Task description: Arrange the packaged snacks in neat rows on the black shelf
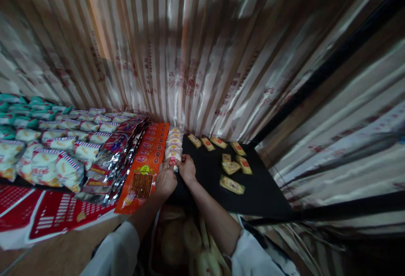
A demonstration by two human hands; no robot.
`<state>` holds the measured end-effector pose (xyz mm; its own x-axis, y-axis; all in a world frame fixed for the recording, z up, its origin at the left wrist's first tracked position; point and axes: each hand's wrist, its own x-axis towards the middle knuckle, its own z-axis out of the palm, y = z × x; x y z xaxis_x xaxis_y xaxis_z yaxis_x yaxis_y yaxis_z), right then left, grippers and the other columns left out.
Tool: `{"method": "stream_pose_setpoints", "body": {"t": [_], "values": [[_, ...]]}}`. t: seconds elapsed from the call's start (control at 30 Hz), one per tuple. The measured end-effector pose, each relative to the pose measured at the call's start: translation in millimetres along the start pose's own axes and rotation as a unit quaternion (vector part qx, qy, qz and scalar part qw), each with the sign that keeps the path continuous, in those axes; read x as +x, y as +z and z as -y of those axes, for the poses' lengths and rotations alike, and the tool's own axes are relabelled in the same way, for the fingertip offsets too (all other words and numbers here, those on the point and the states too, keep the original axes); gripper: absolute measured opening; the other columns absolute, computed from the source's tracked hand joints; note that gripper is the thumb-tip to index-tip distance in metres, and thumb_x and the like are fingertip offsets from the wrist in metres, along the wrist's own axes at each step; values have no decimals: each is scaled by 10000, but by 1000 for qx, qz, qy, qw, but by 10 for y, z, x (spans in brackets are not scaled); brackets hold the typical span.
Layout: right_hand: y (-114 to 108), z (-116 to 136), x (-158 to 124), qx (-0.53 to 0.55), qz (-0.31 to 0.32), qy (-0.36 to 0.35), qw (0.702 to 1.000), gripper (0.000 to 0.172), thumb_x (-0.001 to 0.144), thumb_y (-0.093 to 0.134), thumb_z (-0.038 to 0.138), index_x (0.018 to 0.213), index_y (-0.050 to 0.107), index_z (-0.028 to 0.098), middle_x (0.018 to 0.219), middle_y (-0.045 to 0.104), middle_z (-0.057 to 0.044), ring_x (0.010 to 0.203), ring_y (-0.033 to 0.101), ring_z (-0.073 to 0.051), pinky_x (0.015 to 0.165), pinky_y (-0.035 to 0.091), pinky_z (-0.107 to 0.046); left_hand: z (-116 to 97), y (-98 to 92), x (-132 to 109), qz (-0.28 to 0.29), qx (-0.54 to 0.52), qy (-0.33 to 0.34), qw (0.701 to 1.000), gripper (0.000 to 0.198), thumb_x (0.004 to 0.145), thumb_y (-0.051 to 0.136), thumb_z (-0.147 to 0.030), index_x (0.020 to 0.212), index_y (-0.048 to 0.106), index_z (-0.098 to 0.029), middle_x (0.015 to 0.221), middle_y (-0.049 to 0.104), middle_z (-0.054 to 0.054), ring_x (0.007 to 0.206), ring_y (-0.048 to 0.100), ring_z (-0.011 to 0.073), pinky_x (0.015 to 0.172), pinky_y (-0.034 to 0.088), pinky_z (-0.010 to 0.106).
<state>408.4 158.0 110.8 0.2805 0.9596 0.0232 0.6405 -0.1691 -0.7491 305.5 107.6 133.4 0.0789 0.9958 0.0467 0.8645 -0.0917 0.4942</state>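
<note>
A row of small white snack packets (pixel 174 141) with red and yellow print runs from the curtain toward me on the black tabletop (pixel 202 187). At the near end of this row, my left hand (pixel 166 180) has its fingers closed on the left side of the front packet (pixel 174 161). My right hand (pixel 187 168) grips the same packet from the right, thumb and fingers close to its edge. Fingertips partly hide this packet. Orange packs of brown sticks (pixel 141 185) overlap in a row just left of my left hand.
Several yellow wrapped packets (pixel 232 184) lie scattered on the right. Left stand dark silver-edged packs (pixel 104 170), white striped bags (pixel 69 170) and green bags (pixel 25 122). A striped curtain (pixel 190 57) hangs behind. Below the edge sits a container with pale packets (pixel 192 236).
</note>
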Motion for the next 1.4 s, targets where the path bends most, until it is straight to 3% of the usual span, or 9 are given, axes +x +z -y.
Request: {"method": "stream_pose_setpoints", "body": {"t": [0.13,0.27,0.47,0.57,0.7,0.93,1.1,1.23,1.4], "values": [[-45,2,-83,68,6,10,998,363,729,609,326,1039,562,142,981,619,-90,779,601,-159,730,475,-277,16,8,-44,-12,1,13,1000,463,762,418,-61,1205,543,-114,1368,435,127,1209,397,269,1027,349,388],[-232,-88,-365,137,-16,-40,990,343,780,519,314,1060,553,119,1040,592,-119,821,594,-160,705,485,-264,-37,-34,-228,-46,-5,36,998,422,785,389,-72,1174,549,-99,1323,461,134,1204,414,248,1044,335,360],[-657,-483,-1135,119,-6,-116,986,229,824,461,302,945,611,178,944,632,-80,829,590,-170,712,481,-272,-127,70,-847,6,-85,73,994,319,831,343,-110,1034,586,-152,1034,604,74,981,551,175,884,437,281],[-767,-699,-1512,81,13,-125,989,213,834,442,267,890,635,199,890,651,-74,850,601,-181,777,476,-296,-108,216,-1188,44,-43,90,994,281,860,339,-140,953,602,-169,956,616,71,936,553,190,853,429,300],[-762,-868,-1837,65,82,-175,979,238,841,420,215,910,648,211,906,672,-70,880,611,-190,813,468,-318,-85,355,-1463,43,23,91,995,278,834,380,-125,991,605,-169,1017,611,91,1009,527,226,889,402,333],[-706,-912,-2051,26,120,-152,981,319,804,396,113,998,641,174,1002,669,-89,954,606,-187,873,455,-321,-44,418,-1494,77,18,14,997,381,798,389,-114,1121,591,-131,1220,569,114,1153,482,219,1007,357,343],[-695,-1061,-2232,-86,182,-159,967,432,739,432,45,1130,594,130,1176,613,-128,1114,547,-209,969,403,-334,42,551,-1612,69,12,44,997,405,756,412,-84,1102,618,-126,1194,592,110,1200,442,234,1044,328,367],[-667,-1114,-2341,-137,166,-176,961,431,751,470,64,1171,557,102,1245,560,-152,1193,479,-220,1013,364,-330,94,650,-1720,46,9,60,997,430,754,407,-78,1136,601,-116,1232,574,114,1243,404,246,1071,299,388],[-619,-1023,-2340,-180,149,-171,957,318,772,492,81,1065,604,135,1169,600,-141,1127,517,-231,958,404,-320,151,649,-1728,47,-8,46,998,448,710,407,-35,1088,627,-136,1204,594,103,1186,469,217,1057,332,383]]}}
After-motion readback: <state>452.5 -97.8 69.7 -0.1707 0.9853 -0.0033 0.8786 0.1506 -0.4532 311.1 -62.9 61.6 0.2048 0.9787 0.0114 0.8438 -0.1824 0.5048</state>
